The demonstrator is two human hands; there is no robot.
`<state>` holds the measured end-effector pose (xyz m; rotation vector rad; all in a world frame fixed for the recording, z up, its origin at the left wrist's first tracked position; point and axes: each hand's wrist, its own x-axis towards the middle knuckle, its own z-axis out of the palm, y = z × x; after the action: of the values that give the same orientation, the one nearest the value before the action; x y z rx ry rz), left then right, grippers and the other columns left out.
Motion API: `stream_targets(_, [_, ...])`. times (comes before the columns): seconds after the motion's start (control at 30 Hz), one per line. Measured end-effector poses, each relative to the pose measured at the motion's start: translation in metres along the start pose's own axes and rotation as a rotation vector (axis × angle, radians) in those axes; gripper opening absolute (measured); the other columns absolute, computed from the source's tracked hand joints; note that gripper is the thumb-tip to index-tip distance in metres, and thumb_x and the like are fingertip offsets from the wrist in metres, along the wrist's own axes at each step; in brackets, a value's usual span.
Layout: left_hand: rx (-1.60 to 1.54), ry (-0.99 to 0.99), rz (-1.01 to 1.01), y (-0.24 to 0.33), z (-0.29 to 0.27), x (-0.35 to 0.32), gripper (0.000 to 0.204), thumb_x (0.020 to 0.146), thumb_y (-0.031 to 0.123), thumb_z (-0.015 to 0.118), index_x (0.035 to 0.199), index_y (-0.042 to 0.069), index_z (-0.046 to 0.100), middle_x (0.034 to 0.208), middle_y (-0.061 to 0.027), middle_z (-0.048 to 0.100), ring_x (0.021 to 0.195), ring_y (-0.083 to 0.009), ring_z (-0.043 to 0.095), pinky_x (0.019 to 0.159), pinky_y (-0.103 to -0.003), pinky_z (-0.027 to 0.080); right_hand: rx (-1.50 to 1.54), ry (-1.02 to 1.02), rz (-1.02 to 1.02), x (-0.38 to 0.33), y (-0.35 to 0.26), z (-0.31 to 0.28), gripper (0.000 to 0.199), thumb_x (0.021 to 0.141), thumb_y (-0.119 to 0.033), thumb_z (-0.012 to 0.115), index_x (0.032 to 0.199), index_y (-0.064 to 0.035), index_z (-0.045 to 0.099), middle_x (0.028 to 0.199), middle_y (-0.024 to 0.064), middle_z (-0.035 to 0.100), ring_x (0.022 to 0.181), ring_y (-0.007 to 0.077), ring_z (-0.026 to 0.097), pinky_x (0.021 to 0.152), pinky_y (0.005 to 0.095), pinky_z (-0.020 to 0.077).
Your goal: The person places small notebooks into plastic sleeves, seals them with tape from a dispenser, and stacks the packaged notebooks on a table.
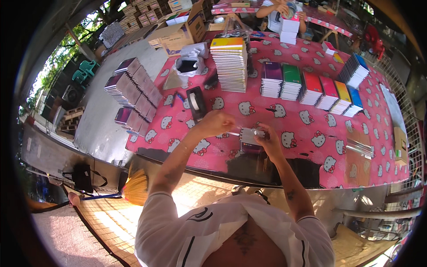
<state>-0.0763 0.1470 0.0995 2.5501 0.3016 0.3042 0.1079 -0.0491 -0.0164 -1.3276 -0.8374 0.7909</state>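
Observation:
At the near side of the table, my right hand (pixel 268 140) grips the right end of a small spiral notebook stack (pixel 251 137), its pale page edges up and a dark purple cover below. Glare on it looks like clear plastic wrap. My left hand (pixel 220 123) is closed just left of the stack, fingers pinched on a shiny clear strip (pixel 233 133) that reaches toward the notebooks. Whether that strip is tape or wrap I cannot tell. A black tape dispenser (pixel 196 103) with a pale roll stands just beyond my left hand.
Purple notebook stacks (pixel 133 95) line the table's left edge. A tall yellow-topped stack (pixel 229 64) stands mid-table, with a row of coloured stacks (pixel 311 89) to its right. Clear plastic sleeves (pixel 359 150) lie on cardboard at right. Opposite, another person (pixel 284 11) handles notebooks.

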Motion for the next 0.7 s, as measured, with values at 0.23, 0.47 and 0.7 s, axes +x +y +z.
stream_targets(0.23, [0.324, -0.661, 0.166, 0.03, 0.027, 0.126, 0.037, 0.078, 0.042, 0.08, 0.095, 0.011, 0.07, 0.086, -0.0063, 0.07, 0.08, -0.0246, 0.068, 0.075, -0.038, 0.05, 0.07, -0.059, 0.031, -0.005, -0.017, -0.006, 0.062, 0.086, -0.006, 0.077, 0.14, -0.0048, 0.047, 0.12, 0.01, 0.062, 0.1, 0.0132, 0.06, 0.084, 0.0287, 0.052])
stream_targets(0.47, [-0.718, -0.924, -0.344, -0.07, 0.089, 0.111, 0.047, 0.092, 0.04, 0.072, 0.123, 0.006, 0.064, 0.104, -0.0045, 0.068, 0.101, -0.0181, 0.064, 0.087, -0.032, 0.049, 0.073, -0.101, -0.016, -0.009, -0.028, 0.002, 0.058, 0.086, -0.005, 0.076, 0.138, -0.0053, 0.05, 0.124, 0.011, 0.059, 0.109, 0.0156, 0.059, 0.088, 0.0308, 0.0514])
stream_targets(0.7, [-1.239, 0.071, -0.277, -0.059, 0.097, 0.01, 0.052, 0.09, 0.021, 0.07, 0.136, 0.006, 0.052, 0.121, -0.0085, 0.061, 0.11, -0.0193, 0.059, 0.094, -0.034, 0.048, -0.447, -0.135, -0.141, -0.003, -0.025, 0.004, 0.036, 0.093, -0.019, 0.066, 0.128, -0.0103, 0.061, 0.13, 0.0132, 0.057, 0.121, 0.0302, 0.056, 0.092, 0.0395, 0.0505])
